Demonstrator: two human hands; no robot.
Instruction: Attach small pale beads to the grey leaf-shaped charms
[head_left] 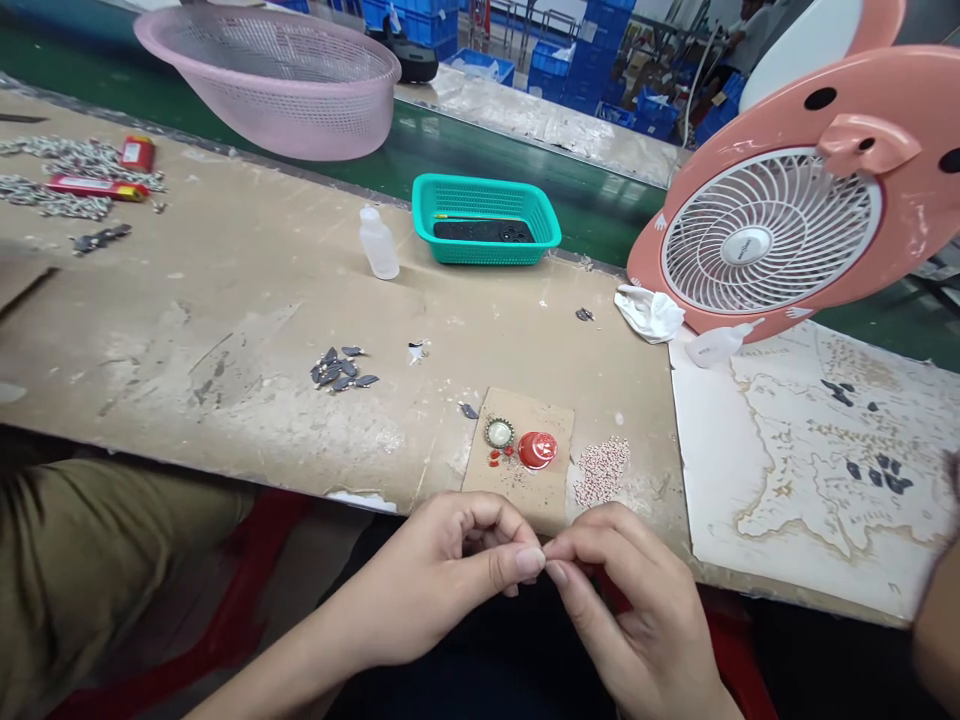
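Left hand (424, 585) and right hand (637, 600) pinch their fingertips close together; if they hold something, it is too small to see. At 12 o'clock, just past them, a card (517, 505) holds a red cap (537, 450) and a bottle cap (499, 433).

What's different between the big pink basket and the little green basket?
The pink basket is round, but the green basket is rectangular. The pink basket is bigger than the green basket. The green basket sits flat holding a black thing; the pink basket tilts at the far edge of the table. Both are plastic mesh baskets.
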